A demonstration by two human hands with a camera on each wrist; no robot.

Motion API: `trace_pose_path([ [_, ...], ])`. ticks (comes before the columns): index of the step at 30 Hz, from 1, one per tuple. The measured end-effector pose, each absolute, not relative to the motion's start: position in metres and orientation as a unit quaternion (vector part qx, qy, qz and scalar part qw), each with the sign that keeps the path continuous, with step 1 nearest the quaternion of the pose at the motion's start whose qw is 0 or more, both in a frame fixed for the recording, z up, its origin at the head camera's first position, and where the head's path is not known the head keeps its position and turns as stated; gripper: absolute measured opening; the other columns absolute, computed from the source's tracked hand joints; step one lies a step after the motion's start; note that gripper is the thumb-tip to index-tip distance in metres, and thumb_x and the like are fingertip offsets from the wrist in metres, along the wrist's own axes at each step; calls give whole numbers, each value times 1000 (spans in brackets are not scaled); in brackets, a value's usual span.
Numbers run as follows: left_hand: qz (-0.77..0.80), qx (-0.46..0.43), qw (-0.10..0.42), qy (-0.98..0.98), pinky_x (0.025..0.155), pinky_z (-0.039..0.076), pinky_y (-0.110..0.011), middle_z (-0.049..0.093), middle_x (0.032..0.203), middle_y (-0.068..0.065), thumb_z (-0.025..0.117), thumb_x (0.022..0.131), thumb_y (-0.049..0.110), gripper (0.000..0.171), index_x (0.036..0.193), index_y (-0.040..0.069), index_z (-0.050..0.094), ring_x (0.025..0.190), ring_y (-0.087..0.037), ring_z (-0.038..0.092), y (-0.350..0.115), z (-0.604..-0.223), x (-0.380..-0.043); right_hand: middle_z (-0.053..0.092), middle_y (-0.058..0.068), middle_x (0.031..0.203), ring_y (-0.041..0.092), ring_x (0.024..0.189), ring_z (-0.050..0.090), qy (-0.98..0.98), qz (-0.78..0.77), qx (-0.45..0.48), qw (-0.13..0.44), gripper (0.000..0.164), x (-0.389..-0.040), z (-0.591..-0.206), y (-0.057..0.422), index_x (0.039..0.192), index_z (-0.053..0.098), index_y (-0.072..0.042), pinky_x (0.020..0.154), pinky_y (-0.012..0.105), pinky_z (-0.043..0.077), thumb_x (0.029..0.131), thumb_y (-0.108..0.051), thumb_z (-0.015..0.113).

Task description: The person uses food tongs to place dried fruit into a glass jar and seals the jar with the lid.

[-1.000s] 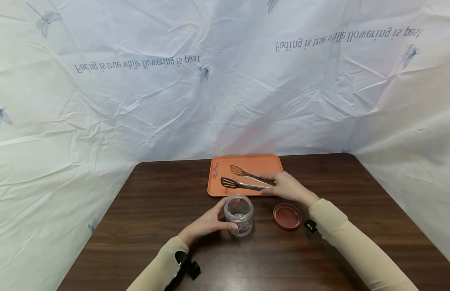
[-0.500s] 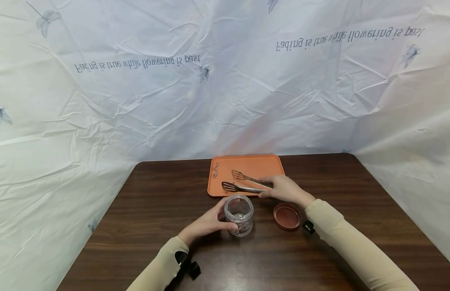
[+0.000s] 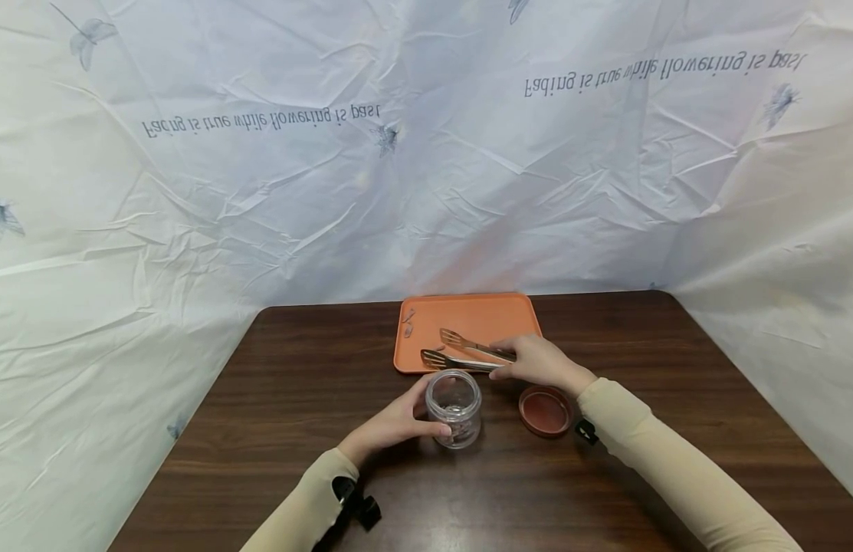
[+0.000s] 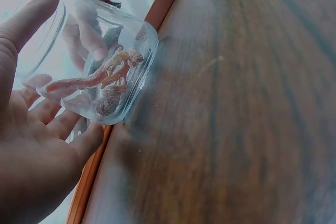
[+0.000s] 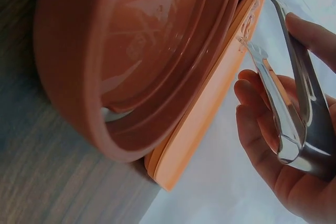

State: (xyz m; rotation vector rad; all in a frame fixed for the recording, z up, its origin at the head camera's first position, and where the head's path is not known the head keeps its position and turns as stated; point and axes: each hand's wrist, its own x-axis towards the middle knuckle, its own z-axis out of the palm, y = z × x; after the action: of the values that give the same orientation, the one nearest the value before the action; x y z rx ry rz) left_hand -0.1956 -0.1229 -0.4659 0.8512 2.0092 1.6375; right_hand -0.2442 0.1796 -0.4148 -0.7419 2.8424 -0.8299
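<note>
My left hand (image 3: 397,422) grips a clear, lidless jar (image 3: 455,429) from its left side, with fingers behind it and thumb in front. Inside the jar, in the left wrist view, lie several reddish-brown, knobbly dried pieces (image 4: 107,80). My right hand (image 3: 539,360) holds metal tongs (image 5: 281,111) near their bent end, thumb on one arm and fingers on the other. Their slotted tips point left over the front of an orange tray (image 3: 495,310), slightly apart. Small pieces (image 3: 408,331) lie along the tray's left side; the nearer tip overlaps another at the front.
A reddish-brown round lid (image 3: 546,412) lies hollow side up on the dark wood table (image 3: 295,383), right of the jar and below my right wrist. White printed sheeting (image 3: 426,192) encloses the table's back and sides.
The tongs have come toward the front edge of the tray, and their two arms have drawn closer together. My right hand has shifted slightly nearer; the left hand and jar stay put.
</note>
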Motion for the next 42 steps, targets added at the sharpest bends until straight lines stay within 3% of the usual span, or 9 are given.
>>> trace_pose_path([
  [8, 593, 307, 208, 715, 105, 42, -31, 46, 151, -4, 81, 88, 17, 85, 156, 27, 30, 133, -21, 50, -122, -466, -196, 68, 10, 128, 26, 105, 68, 941, -242, -237, 25, 58, -245, -412, 178, 136, 64, -8, 81, 47, 54, 87, -34, 81],
  [21, 589, 301, 212, 719, 105, 43, -33, 46, 150, -5, 80, 89, 21, 85, 157, 29, 29, 133, -20, 50, -122, -467, -196, 68, 8, 129, 28, 112, 66, 939, -239, -246, 9, 54, -247, -417, 177, 136, 66, -10, 88, 50, 53, 88, -32, 80],
  [27, 590, 308, 210, 717, 106, 42, -33, 44, 151, -4, 80, 90, 19, 87, 158, 30, 27, 134, -20, 49, -123, -467, -196, 69, 8, 126, 23, 103, 69, 939, -240, -247, 7, 50, -247, -418, 178, 135, 67, -11, 78, 43, 54, 89, -29, 79],
  [32, 590, 315, 206, 714, 105, 43, -31, 44, 152, -4, 80, 89, 17, 87, 157, 30, 28, 135, -22, 48, -122, -467, -196, 70, 8, 123, 13, 87, 67, 937, -243, -251, 12, 48, -247, -417, 179, 134, 68, -12, 66, 35, 45, 90, -28, 79],
  [42, 593, 310, 210, 712, 105, 42, -31, 44, 152, -5, 80, 89, 19, 86, 157, 30, 29, 135, -22, 48, -123, -467, -196, 71, 7, 122, 25, 104, 69, 934, -242, -262, 4, 41, -247, -416, 180, 130, 70, -11, 77, 43, 54, 92, -23, 77],
])
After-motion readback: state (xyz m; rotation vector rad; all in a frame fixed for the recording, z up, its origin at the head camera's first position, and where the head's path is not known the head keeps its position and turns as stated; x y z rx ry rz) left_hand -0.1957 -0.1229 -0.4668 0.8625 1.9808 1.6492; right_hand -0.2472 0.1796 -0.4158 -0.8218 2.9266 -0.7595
